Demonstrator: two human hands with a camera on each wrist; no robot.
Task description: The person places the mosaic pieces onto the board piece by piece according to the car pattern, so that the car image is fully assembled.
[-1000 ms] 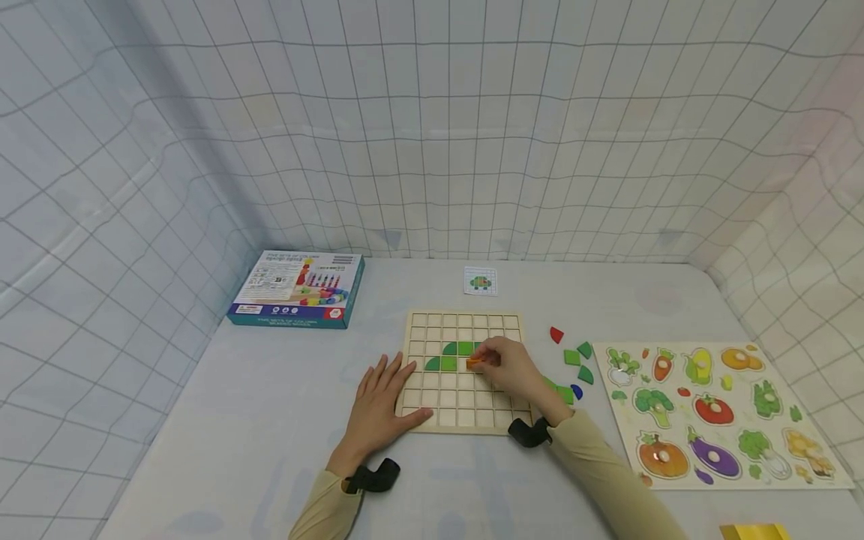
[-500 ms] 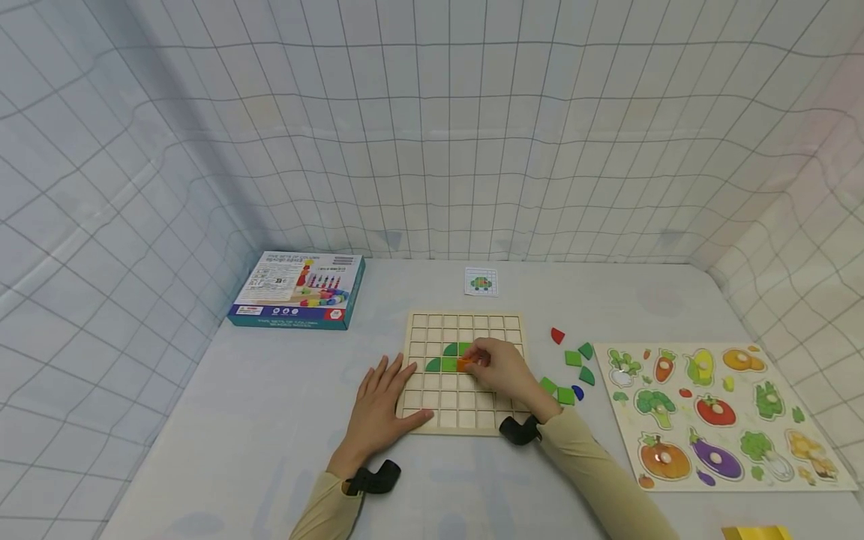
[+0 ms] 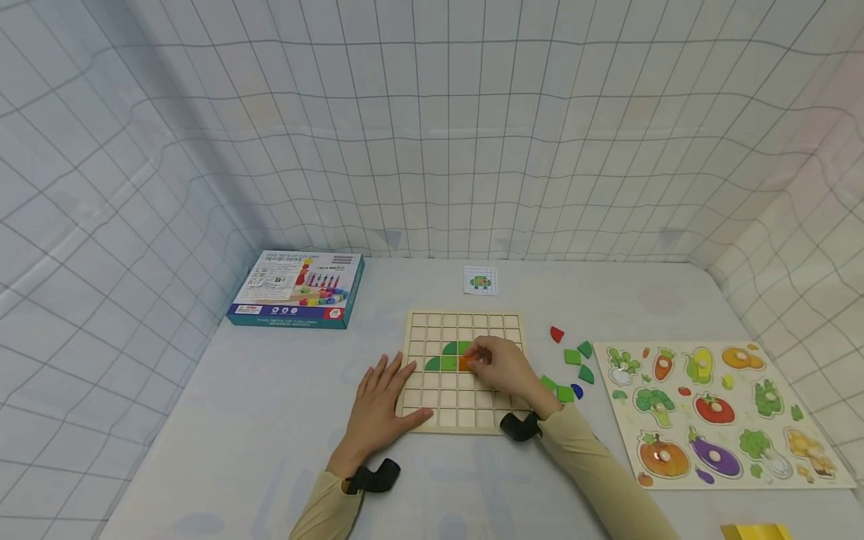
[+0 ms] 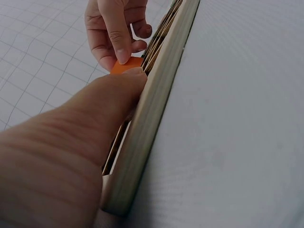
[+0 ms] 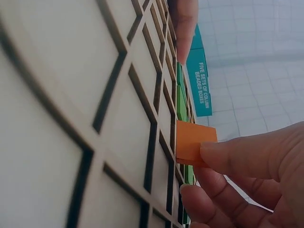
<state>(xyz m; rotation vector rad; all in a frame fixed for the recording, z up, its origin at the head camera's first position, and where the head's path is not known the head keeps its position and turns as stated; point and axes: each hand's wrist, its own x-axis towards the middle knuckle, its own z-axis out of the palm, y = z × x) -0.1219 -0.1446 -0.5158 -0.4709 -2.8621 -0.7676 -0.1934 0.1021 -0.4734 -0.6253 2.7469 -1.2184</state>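
My right hand [image 3: 505, 367] pinches an orange square tile [image 5: 192, 142] between thumb and fingertips. The tile stands tilted, its lower edge at a cell of the wooden grid board [image 3: 439, 420], just right of a green square tile [image 3: 448, 364]. Beside it in the same row lies a green quarter-circle tile [image 3: 433, 364]; another green quarter-circle [image 3: 450, 349] and green square [image 3: 463, 348] sit in the row above, partly covered by my right hand. My left hand [image 3: 381, 405] lies with fingers spread over the board's left edge, thumb on its lower left corner.
Right of the board lie a red quarter-circle tile [image 3: 556, 334], several green tiles [image 3: 572, 357] and a blue piece [image 3: 577, 391]. A vegetable puzzle board [image 3: 715, 442] is farther right. Behind stand a small pattern card [image 3: 481, 281] and a boxed toy set [image 3: 297, 289].
My right hand has moved slightly left with the orange tile, bringing it over the cell beside the green square and tipping it. The left hand has stayed in place.
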